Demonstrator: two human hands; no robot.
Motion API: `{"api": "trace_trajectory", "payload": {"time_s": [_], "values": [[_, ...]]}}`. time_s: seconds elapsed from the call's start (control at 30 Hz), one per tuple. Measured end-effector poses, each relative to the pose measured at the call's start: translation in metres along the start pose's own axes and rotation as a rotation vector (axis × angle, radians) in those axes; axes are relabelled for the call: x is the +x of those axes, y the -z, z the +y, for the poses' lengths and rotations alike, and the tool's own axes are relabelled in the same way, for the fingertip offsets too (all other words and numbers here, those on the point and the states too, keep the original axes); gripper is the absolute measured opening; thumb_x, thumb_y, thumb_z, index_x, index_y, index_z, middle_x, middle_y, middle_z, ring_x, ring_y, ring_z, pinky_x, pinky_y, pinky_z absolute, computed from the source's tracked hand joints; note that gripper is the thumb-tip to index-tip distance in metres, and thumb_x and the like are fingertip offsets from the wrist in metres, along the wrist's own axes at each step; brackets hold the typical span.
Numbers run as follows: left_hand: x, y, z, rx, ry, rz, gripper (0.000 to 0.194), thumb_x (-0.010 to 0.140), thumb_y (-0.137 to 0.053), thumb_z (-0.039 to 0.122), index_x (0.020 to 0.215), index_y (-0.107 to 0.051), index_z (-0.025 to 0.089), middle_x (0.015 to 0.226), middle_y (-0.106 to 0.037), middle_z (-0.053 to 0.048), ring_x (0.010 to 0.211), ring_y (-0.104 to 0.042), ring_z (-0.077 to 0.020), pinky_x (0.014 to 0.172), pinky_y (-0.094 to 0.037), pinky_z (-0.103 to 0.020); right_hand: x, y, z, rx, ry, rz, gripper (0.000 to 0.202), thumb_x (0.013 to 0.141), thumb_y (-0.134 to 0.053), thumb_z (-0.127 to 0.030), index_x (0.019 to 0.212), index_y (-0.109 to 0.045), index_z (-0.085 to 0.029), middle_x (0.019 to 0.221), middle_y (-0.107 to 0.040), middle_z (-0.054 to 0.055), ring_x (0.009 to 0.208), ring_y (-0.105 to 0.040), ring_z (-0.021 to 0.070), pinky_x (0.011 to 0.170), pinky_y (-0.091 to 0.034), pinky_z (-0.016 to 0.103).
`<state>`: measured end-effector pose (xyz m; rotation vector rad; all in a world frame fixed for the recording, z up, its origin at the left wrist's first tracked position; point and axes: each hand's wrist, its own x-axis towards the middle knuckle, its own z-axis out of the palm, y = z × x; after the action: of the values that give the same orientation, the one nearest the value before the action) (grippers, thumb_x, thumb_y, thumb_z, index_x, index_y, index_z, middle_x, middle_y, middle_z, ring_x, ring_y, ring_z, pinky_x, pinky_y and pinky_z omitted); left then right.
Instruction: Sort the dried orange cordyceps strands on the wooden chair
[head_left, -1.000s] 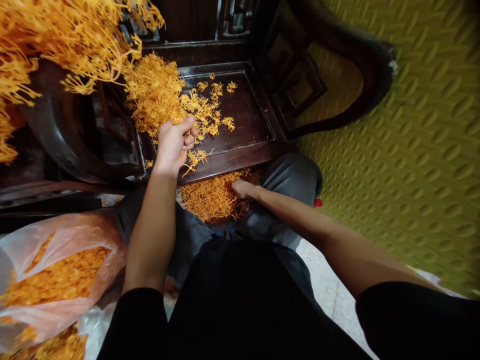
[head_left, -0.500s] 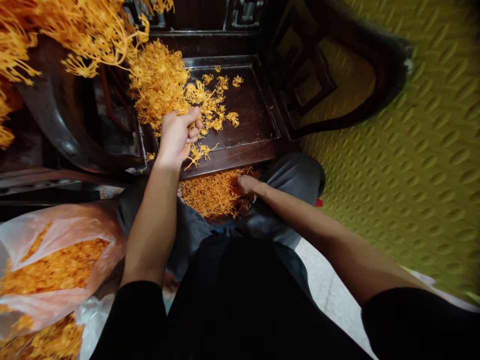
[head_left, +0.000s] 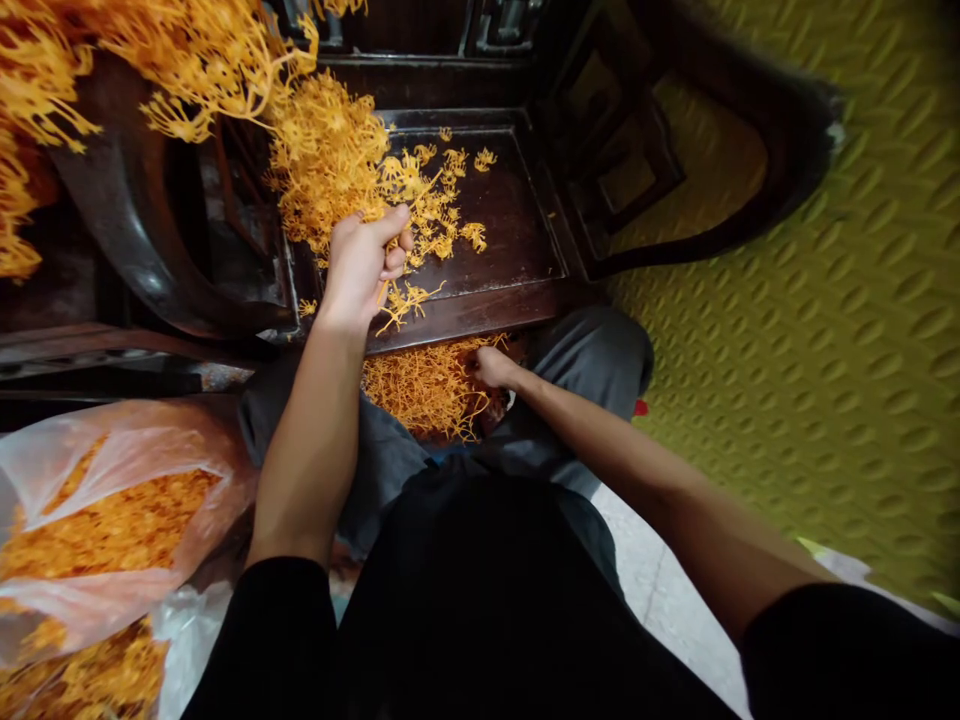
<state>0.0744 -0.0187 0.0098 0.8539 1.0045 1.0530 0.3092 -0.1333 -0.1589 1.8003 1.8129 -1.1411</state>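
My left hand (head_left: 366, 258) is closed in a loose fist over the front of a dark wooden seat (head_left: 517, 215). Orange strands peek out at its fingers and below its palm, from spidery orange pieces it holds. Beside it rises a heap of spidery yellow-orange pieces (head_left: 330, 150), thin-legged like little flowers, with loose pieces (head_left: 431, 205) scattered to its right. Lower down, between the knees, my right hand (head_left: 495, 367) is curled at the right edge of a pile of stringy orange pieces (head_left: 420, 390). Its fingertips are in shadow, so what they grip is hidden.
A larger orange bunch (head_left: 202, 60) hangs over the curved chair arm (head_left: 124, 190) at upper left. Plastic bags (head_left: 187, 430) of orange pieces stand at lower left. The other carved armrest (head_left: 795, 150) and a yellow textured surface (head_left: 862, 330) lie to the right.
The view has shifted slightly, so the seat and heap sit a little further right. My left hand keeps its closed pose over the seat; my right hand has barely moved at the pile.
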Motion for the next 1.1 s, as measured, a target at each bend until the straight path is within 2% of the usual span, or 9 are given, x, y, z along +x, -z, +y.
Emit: {"api": "trace_trajectory", "payload": {"time_s": [0.1,0.2,0.3,0.47,0.67,0.77,0.87,1.1], "values": [[0.0,-0.001,0.0,0.009,0.013,0.0,0.026,0.081,-0.08,0.034,0.071,-0.058,0.024,0.055,-0.06,0.001,0.043,-0.047,-0.0076,0.036,-0.023,-0.023,-0.008,0.002,0.001,0.162,-0.019,0.044,0.024,0.097,-0.068,-0.03,0.113,-0.069,-0.011,0.109,-0.074,0.009,0.099,-0.072,0.0191,0.087,-0.06,0.034],[0.0,-0.002,0.0,0.029,0.035,-0.002,0.026,0.081,-0.08,0.037,0.074,-0.059,0.025,0.055,-0.06,0.001,0.043,-0.048,-0.0087,0.035,-0.022,-0.023,-0.013,0.001,-0.001,0.349,-0.04,0.053,0.026,0.096,-0.066,-0.023,0.119,-0.067,-0.01,0.102,-0.077,0.011,0.087,-0.075,0.0173,0.075,-0.059,0.024],[-0.001,-0.003,-0.001,0.021,0.029,-0.006,0.028,0.081,-0.08,0.037,0.072,-0.058,0.023,0.055,-0.06,0.001,0.042,-0.048,-0.0078,0.036,-0.022,-0.023,-0.017,0.002,-0.004,0.509,-0.049,0.034,0.03,0.094,-0.066,-0.021,0.123,-0.067,-0.011,0.098,-0.078,0.011,0.08,-0.077,0.0175,0.069,-0.058,0.022],[0.0,-0.003,-0.002,-0.011,0.012,-0.02,0.03,0.082,-0.081,0.035,0.07,-0.057,0.022,0.056,-0.06,0.002,0.041,-0.047,-0.0059,0.036,-0.023,-0.023,-0.023,0.009,-0.005,0.673,-0.039,-0.034,0.031,0.089,-0.072,-0.029,0.114,-0.073,-0.009,0.081,-0.077,0.011,0.075,-0.076,0.02,0.061,-0.054,0.02],[0.004,-0.002,-0.007,-0.089,0.02,-0.05,0.033,0.081,-0.084,0.036,0.071,-0.057,0.02,0.057,-0.06,0.002,0.04,-0.043,-0.0036,0.034,-0.023,-0.02,-0.028,0.015,0.001,0.756,-0.047,-0.044,0.05,0.066,-0.091,-0.035,0.108,-0.078,-0.012,0.075,-0.077,0.007,0.054,-0.063,0.0141,0.051,-0.05,0.022],[0.007,-0.002,-0.008,-0.108,0.032,-0.05,0.033,0.08,-0.085,0.036,0.071,-0.057,0.019,0.057,-0.06,0.002,0.039,-0.043,-0.0028,0.034,-0.021,-0.019,-0.026,0.014,0.004,0.791,-0.031,-0.037,0.056,0.057,-0.095,-0.034,0.106,-0.078,-0.012,0.074,-0.076,0.005,0.059,-0.065,0.0139,0.057,-0.053,0.022],[0.008,-0.002,-0.008,-0.106,0.047,-0.042,0.033,0.081,-0.084,0.037,0.072,-0.057,0.019,0.057,-0.06,0.003,0.038,-0.043,-0.0028,0.034,-0.021,-0.019,-0.021,0.011,0.006,0.806,-0.027,0.009,0.057,0.054,-0.096,-0.033,0.103,-0.078,-0.012,0.072,-0.074,0.002,0.066,-0.067,0.0148,0.066,-0.055,0.023],[0.007,-0.003,-0.007,-0.125,0.044,-0.046,0.033,0.081,-0.084,0.035,0.072,-0.057,0.019,0.057,-0.06,0.002,0.039,-0.044,-0.0028,0.035,-0.021,-0.019,-0.013,0.004,0.009,0.769,-0.009,0.051,0.045,0.07,-0.089,-0.035,0.107,-0.075,-0.013,0.081,-0.076,0.005,0.073,-0.07,0.0151,0.07,-0.057,0.023]]}}
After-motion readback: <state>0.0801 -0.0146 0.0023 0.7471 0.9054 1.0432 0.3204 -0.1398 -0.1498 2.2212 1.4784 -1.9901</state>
